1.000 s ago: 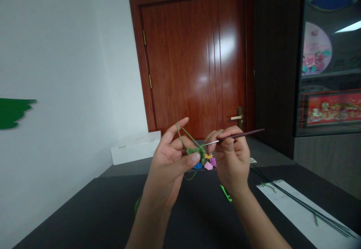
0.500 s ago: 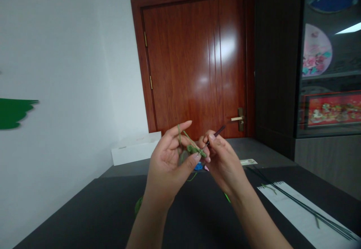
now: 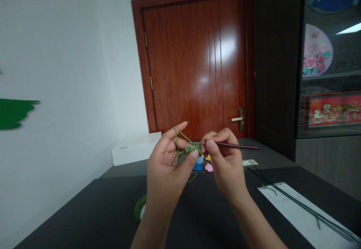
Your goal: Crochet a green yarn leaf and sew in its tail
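A dark surface [image 3: 203, 215] stretches toward a brown door [image 3: 191, 61]. The left hand [image 3: 167, 166] pinches a green crocheted piece [image 3: 190, 150] above the surface, yarn [image 3: 176, 138] looped over its raised index finger. The right hand's fingers [image 3: 227, 162] close around a hook [image 3: 239, 146], its tip at the piece. Beyond, small blue and pink pieces [image 3: 209, 167] lie toward the far edge; a white box [image 3: 132, 154] occupies the far-left corner, and dark stems [image 3: 304, 204] cross paper [image 3: 284, 213] near the right edge.

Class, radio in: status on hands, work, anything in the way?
Left hand pinching green crochet, holding yarn too. Right hand gripping hook, tip at crochet. Pink flower behind; no obstruction seen.
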Demonstrator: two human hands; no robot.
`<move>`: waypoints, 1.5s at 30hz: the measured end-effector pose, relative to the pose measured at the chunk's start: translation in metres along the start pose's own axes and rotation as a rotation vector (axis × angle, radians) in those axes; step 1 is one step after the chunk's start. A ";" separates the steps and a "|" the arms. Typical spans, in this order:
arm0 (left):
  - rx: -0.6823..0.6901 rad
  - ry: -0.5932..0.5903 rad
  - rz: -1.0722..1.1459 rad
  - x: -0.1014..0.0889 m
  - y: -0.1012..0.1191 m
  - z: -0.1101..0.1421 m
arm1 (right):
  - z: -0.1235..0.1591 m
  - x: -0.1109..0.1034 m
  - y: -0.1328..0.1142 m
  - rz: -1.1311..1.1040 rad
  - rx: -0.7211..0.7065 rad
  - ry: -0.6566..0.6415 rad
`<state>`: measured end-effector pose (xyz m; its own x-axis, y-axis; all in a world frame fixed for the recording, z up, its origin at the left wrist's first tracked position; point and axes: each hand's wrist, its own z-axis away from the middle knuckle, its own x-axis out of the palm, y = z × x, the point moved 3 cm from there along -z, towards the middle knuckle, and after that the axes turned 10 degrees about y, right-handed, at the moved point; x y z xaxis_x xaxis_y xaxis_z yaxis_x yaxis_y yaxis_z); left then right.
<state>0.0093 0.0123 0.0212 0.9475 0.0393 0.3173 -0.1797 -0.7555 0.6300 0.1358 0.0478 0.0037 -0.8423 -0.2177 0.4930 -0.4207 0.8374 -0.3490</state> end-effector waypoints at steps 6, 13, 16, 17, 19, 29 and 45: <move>-0.361 -0.128 0.236 0.002 0.003 0.003 | 0.006 -0.001 -0.016 0.410 -0.746 -0.074; -0.446 -0.162 0.346 -0.003 -0.002 -0.004 | 0.002 0.005 0.002 -0.146 -0.101 0.042; -0.420 -0.164 0.328 -0.004 -0.004 -0.005 | 0.002 0.001 0.001 -0.185 -0.018 0.074; -0.413 -0.162 0.323 -0.005 -0.003 -0.005 | 0.001 0.000 0.001 -0.191 -0.010 0.074; -0.408 -0.160 0.318 -0.005 -0.003 -0.005 | 0.001 0.000 0.001 -0.204 0.006 0.061; -0.359 -0.168 0.304 -0.007 -0.002 -0.007 | 0.000 0.002 0.006 -0.348 0.233 -0.008; -0.063 -0.066 0.075 -0.003 -0.002 -0.011 | -0.002 0.000 -0.003 0.357 -0.338 -0.005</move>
<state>0.0037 0.0206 0.0263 0.9457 -0.0606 0.3194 -0.2652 -0.7120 0.6501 0.1374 0.0468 0.0066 -0.9161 0.1109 0.3853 0.0269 0.9758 -0.2168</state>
